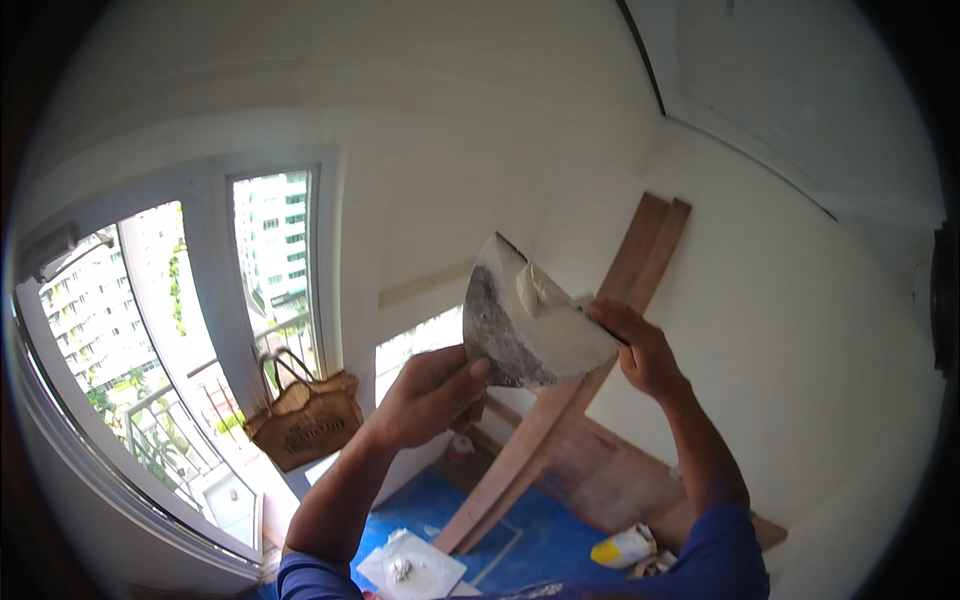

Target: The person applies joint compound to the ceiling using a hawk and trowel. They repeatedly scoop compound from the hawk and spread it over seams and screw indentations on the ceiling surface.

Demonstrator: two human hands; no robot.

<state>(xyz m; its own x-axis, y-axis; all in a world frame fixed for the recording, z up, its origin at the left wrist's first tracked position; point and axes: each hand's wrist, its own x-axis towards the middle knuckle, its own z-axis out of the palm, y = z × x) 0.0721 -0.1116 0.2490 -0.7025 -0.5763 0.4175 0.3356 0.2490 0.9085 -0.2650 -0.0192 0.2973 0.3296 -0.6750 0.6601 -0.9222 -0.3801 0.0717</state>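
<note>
board (pixel 545 345) is in the air between the two hands, its face toward the camera, a dark smear (pixel 490 325) down its left side. left hand (pixel 425 400) pinches its lower left edge, thumb on the face, fingers tucked under. right hand (pixel 645 350) is at its right edge, fingers curled in; whether they pinch the board or a slim tool along it, i cannot tell. paste (pixel 530 288) sits in a lump near the upper right edge. to handle it well, i would hold the board near level so the lump does not slide, rest the left thumb clear of it, and gather the paste inward from the edges so none drops.

wall (pixel 440 200) behind is pale and plain. window (pixel 210 260) at left gives strong light. blue sheet (pixel 545 530) is spread below. planks (pixel 645 245) slant up from it to the wall. bag (pixel 315 420) is beside the window. white panel (pixel 435 570) lies on the sheet, a white lump (pixel 400 568) on it; a packet (pixel 625 547) lies to its right.
</note>
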